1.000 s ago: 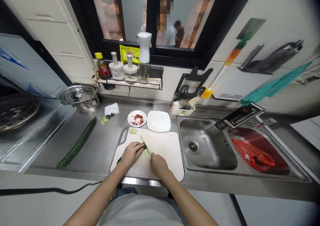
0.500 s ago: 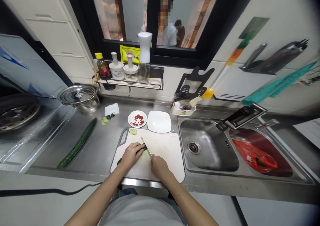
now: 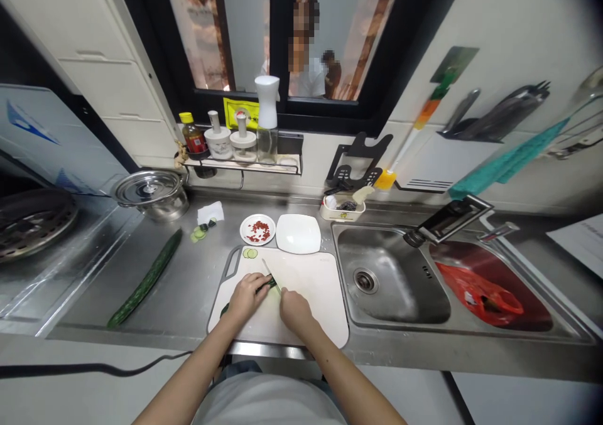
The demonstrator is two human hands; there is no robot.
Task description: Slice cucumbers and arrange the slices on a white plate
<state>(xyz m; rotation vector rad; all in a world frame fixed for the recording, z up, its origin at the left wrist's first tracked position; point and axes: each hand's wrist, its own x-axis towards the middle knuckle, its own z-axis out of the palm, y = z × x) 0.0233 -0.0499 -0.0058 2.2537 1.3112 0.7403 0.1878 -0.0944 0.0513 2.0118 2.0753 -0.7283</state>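
Observation:
On the white cutting board (image 3: 320,299) lies a dark green cucumber (image 3: 225,310), mostly covered by my left hand (image 3: 248,294), whose fingers press down on it near its cut end. My right hand (image 3: 296,311) grips the handle of a knife (image 3: 272,272); its blade points away from me and rests against the cucumber's end, just right of my left fingertips. A couple of pale cucumber slices (image 3: 250,253) lie at the board's top left corner. Behind the board stand a round plate of chopped red pieces (image 3: 257,230) and a white square plate (image 3: 298,233).
A whole cucumber (image 3: 148,277) lies on the steel counter to the left, near scraps (image 3: 200,231) and a lidded pot (image 3: 153,194). To the right are a sink (image 3: 396,274) and a red plastic bag (image 3: 480,296). A person (image 3: 311,76) shows in the window.
The camera view has tilted slightly, so the scene sits a little lower. The knife and both hands have shifted only slightly at the cucumber's end.

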